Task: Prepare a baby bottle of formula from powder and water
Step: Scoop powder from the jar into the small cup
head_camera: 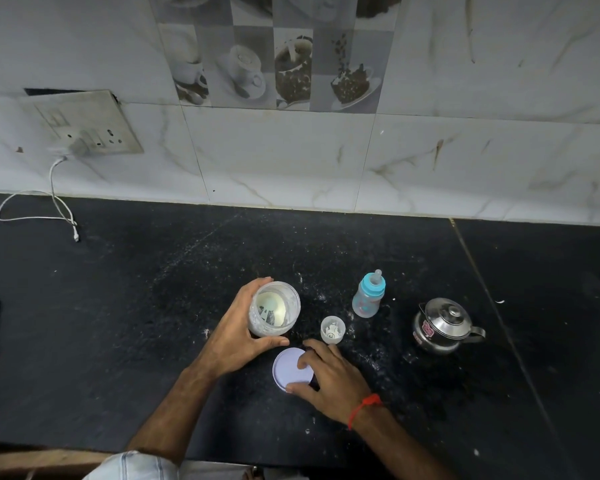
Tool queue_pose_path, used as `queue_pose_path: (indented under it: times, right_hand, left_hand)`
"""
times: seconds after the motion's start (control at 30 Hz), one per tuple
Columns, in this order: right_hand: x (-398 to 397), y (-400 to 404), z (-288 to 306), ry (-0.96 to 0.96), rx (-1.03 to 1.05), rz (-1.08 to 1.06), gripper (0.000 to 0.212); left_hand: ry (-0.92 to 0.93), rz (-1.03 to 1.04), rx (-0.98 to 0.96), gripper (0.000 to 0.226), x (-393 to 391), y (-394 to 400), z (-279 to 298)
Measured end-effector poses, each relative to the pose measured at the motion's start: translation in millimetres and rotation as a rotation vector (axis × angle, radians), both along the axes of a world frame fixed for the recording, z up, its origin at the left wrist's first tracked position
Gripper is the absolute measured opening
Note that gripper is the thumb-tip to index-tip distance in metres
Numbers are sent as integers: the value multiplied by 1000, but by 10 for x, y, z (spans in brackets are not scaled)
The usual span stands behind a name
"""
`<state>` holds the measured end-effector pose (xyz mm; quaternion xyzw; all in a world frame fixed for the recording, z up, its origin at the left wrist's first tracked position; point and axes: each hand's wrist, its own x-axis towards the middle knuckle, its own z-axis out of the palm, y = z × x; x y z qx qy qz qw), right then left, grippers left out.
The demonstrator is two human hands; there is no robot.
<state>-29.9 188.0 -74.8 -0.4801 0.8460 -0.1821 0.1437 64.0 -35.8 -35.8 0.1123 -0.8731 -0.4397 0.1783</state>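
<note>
Head view: left hand (238, 336) grips open jar (274, 308), steadying it; right hand (329, 374) beside pinches lid (291, 370), likely to reclose.

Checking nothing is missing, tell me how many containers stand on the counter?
4: the open jar held in the left hand, a small cup beside it, the baby bottle behind, the steel kettle at right.

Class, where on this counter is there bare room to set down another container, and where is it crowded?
Bare counter lies between the white cable and the jar, and right of the kettle. Crowded: jar, lid, small cap, baby bottle.
</note>
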Motion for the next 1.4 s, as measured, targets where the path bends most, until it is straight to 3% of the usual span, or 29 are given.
queue_pose_path:
  times: [0.23, 0.3, 0.37, 0.53, 0.73, 0.93, 1.3, 1.4]
  right_hand:
    - [6, -110, 528, -120, -641, -296, 13]
    - [-65, -227, 751, -77, -708, -279, 10]
    - [-163, -331, 964, -8, -575, -184, 13]
    - [-409, -432, 1341, 11, 64, 160, 30]
    - [-534, -401, 1469, -33, 274, 367, 29]
    - [-474, -388, 1386, -88, 290, 347, 23]
    - [-537, -243, 1254, -224, -53, 54, 7]
    - [-600, -144, 1293, -176, -155, 30, 21]
  left_hand:
    - [30, -10, -164, 103, -14, 90, 25]
    - [38, -4, -179, 106, -42, 126, 25]
    - [18, -27, -145, 112, -72, 150, 33]
    - [-121, -139, -22, 138, -103, 111, 251]
    - [-210, -267, -134, 139, -68, 90, 530]
    - [-241, -312, -219, 134, -62, 147, 624]
    - [-288, -293, -135, 140, -83, 116, 745]
    - [-298, -283, -68, 140, -73, 66, 787]
